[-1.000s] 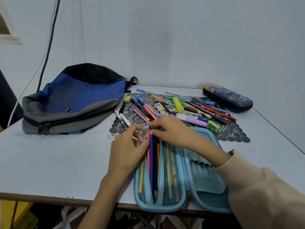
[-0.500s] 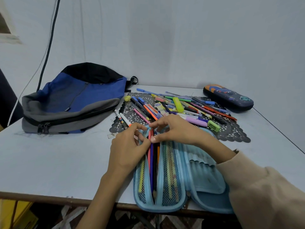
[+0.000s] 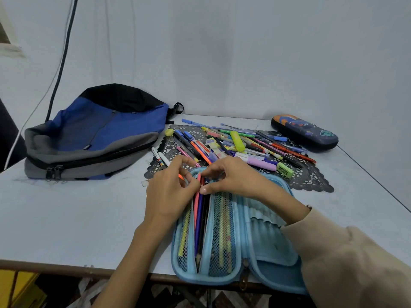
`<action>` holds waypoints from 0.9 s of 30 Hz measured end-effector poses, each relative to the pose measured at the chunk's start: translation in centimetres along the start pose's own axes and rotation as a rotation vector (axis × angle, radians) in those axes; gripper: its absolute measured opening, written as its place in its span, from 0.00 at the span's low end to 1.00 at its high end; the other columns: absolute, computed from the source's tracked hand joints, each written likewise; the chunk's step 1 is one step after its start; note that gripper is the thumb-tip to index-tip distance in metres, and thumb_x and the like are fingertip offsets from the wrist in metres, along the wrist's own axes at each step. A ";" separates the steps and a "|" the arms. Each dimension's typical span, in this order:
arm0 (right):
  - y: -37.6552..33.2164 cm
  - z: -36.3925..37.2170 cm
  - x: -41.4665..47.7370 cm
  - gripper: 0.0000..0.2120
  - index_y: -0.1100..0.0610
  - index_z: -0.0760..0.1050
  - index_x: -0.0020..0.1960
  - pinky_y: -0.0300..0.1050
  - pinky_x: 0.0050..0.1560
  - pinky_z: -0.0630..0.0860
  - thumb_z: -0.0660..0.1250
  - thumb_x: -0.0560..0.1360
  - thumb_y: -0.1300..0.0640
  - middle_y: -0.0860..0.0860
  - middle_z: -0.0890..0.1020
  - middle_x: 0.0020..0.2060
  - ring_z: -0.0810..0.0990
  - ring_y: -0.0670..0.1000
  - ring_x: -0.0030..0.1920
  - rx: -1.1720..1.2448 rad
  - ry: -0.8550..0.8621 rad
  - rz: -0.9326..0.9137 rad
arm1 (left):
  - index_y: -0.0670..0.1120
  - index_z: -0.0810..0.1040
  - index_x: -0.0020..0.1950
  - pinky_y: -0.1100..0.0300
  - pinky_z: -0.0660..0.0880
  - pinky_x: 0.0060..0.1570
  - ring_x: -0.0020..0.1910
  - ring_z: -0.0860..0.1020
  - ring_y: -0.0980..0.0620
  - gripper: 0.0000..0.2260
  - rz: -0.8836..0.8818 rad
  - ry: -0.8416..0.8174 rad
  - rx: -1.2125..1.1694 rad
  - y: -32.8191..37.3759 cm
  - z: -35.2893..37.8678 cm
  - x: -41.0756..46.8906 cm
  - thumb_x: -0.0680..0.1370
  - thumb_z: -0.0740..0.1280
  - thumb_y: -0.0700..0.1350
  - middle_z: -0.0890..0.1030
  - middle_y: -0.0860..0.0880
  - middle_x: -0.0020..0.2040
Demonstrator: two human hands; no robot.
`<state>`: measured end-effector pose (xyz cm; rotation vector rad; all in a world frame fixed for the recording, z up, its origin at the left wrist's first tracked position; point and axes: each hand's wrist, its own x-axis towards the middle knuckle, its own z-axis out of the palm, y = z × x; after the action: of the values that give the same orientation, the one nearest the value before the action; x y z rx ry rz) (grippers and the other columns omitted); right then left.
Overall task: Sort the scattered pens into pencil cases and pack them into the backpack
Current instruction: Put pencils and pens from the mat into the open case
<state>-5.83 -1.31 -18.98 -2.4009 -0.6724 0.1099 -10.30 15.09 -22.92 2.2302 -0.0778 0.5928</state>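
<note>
An open light-blue pencil case (image 3: 266, 252) lies at the table's near edge, with red, blue and black pencils (image 3: 199, 216) in its left pocket. My left hand (image 3: 170, 192) rests at the pocket's top left, fingers curled, pinching an orange pen tip. My right hand (image 3: 231, 176) pinches the pencils' top ends from the right. A pile of scattered pens (image 3: 240, 145) lies just behind on a black lace mat (image 3: 311, 181). A closed dark-blue pencil case (image 3: 307, 134) sits at the far right. The blue and grey backpack (image 3: 93, 134) lies zipped at the left.
A green eraser (image 3: 285, 170) and a purple marker (image 3: 261, 163) lie by my right hand. A yellow highlighter (image 3: 237, 141) tops the pile. Cables (image 3: 60, 63) hang down the wall behind the backpack. The table's front edge runs just below the open case.
Both hands have shifted slightly, working the pencil tops closer together at the upper end of the left pocket. The rest has not moved.
</note>
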 end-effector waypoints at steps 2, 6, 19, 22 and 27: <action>0.1 0.1 0.1 0.22 0.57 0.81 0.58 0.45 0.51 0.77 0.78 0.67 0.51 0.54 0.84 0.49 0.81 0.50 0.50 0.000 -0.010 -0.001 | 0.59 0.72 0.50 0.54 0.76 0.36 0.34 0.78 0.61 0.13 0.035 0.004 0.036 0.1 0.1 -0.1 0.70 0.70 0.45 0.79 0.58 0.35; 0.4 0.3 -0.1 0.25 0.55 0.78 0.60 0.44 0.51 0.77 0.79 0.66 0.52 0.51 0.84 0.46 0.81 0.46 0.46 0.071 0.011 -0.003 | 0.57 0.72 0.51 0.53 0.76 0.36 0.34 0.78 0.60 0.13 0.057 -0.002 0.056 -0.3 0.2 -0.1 0.71 0.69 0.44 0.78 0.57 0.34; 0.7 0.3 -0.2 0.17 0.53 0.85 0.51 0.45 0.44 0.77 0.80 0.64 0.50 0.50 0.84 0.43 0.80 0.49 0.44 0.069 0.033 -0.062 | 0.59 0.72 0.52 0.49 0.78 0.39 0.34 0.78 0.56 0.14 -0.080 0.015 -0.126 -0.5 0.5 0.1 0.71 0.69 0.44 0.81 0.56 0.37; 0.3 0.8 -0.2 0.17 0.54 0.84 0.49 0.41 0.42 0.75 0.80 0.64 0.48 0.50 0.84 0.42 0.80 0.47 0.43 0.034 0.053 -0.044 | 0.58 0.74 0.50 0.45 0.79 0.42 0.34 0.80 0.53 0.13 -0.089 -0.019 -0.267 -0.7 0.6 0.2 0.67 0.68 0.47 0.82 0.56 0.37; 0.3 1.2 -0.1 0.17 0.52 0.82 0.48 0.43 0.39 0.73 0.77 0.65 0.42 0.45 0.82 0.41 0.78 0.45 0.40 -0.104 0.076 -0.095 | 0.55 0.77 0.47 0.54 0.76 0.39 0.34 0.78 0.54 0.10 -0.080 -0.055 -0.351 -1.2 0.5 0.2 0.70 0.72 0.43 0.82 0.55 0.38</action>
<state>-6.07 -0.90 -20.09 -2.4535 -0.7716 -0.0570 -9.60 15.57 -23.95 1.8994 -0.1108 0.4369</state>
